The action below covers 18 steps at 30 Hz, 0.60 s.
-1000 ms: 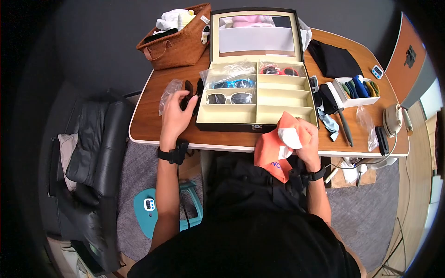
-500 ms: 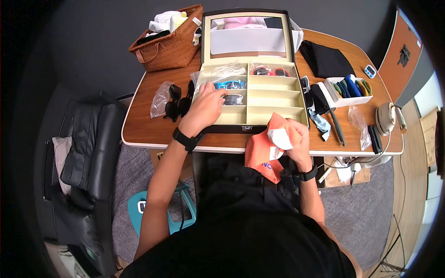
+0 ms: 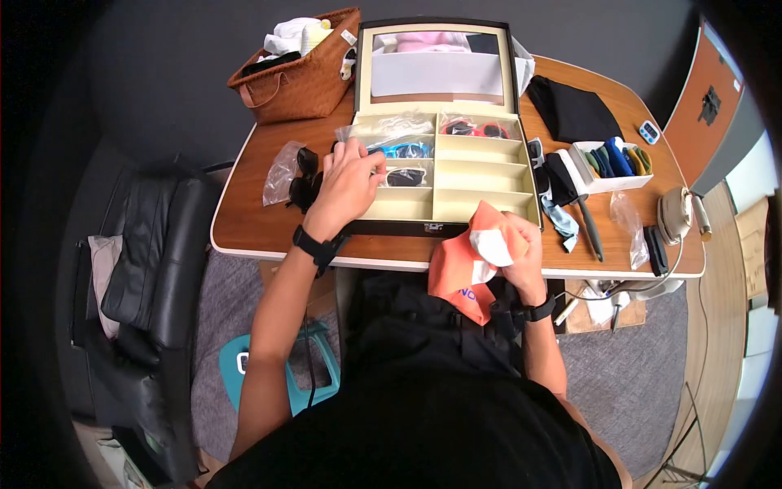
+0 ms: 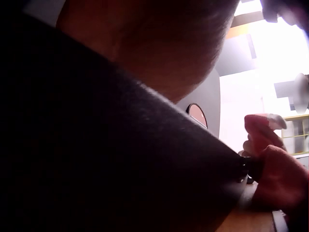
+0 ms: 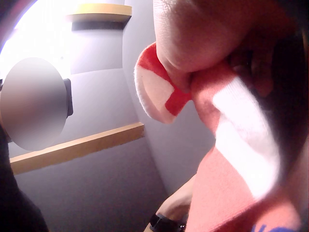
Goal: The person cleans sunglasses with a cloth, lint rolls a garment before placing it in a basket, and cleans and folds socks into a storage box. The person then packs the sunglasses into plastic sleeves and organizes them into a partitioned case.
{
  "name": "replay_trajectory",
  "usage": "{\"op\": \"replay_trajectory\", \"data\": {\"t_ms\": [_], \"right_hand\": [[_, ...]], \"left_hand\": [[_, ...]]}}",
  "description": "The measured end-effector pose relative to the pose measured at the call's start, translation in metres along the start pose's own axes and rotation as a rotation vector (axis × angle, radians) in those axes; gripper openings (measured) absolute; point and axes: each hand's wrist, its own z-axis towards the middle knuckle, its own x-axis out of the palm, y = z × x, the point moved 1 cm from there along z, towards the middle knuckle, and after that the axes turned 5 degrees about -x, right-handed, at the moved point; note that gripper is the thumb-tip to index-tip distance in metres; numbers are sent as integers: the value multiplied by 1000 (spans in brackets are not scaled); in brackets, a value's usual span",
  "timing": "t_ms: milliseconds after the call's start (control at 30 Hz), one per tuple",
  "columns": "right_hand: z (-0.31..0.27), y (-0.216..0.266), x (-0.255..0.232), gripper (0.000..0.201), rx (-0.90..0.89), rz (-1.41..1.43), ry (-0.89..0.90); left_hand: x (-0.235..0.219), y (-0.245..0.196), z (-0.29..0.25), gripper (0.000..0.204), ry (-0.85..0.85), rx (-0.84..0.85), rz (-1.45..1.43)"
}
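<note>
My right hand (image 3: 521, 248) grips an orange sock (image 3: 460, 273) with white patches and blue lettering, bunched in front of the case's near edge. The right wrist view shows the sock's fabric (image 5: 217, 193) hanging from the bent fingers. My left hand (image 3: 346, 187) is over the left side of an open sunglasses case (image 3: 489, 200), fingers bent beside white-framed sunglasses (image 3: 406, 177); I cannot tell whether they pinch anything. Blue sunglasses (image 3: 407, 151) lie in the row behind, and red sunglasses (image 3: 476, 129) at the back right. Black sunglasses (image 3: 303, 191) lie left of the case, partly behind that hand.
A brown basket (image 3: 297, 90) of cloths stands at the back left, near a clear plastic bag (image 3: 278, 175). Right of the case are a white box (image 3: 611, 183) of rolled cloths, folded black cloth (image 3: 574, 110), a grey-handled tool (image 3: 590, 232) and a corded cream device (image 3: 674, 213).
My left hand has gone from the black sunglasses to the case's white sunglasses, then shifted slightly left. My right hand keeps holding the sock in nearly the same place.
</note>
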Motion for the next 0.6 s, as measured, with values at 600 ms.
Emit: {"op": "replay_trajectory", "data": {"t_ms": [600], "right_hand": [[-8,37,53,24,125,209,3]], "left_hand": [[43,-106,-84,16,54,-275,-1613]]}}
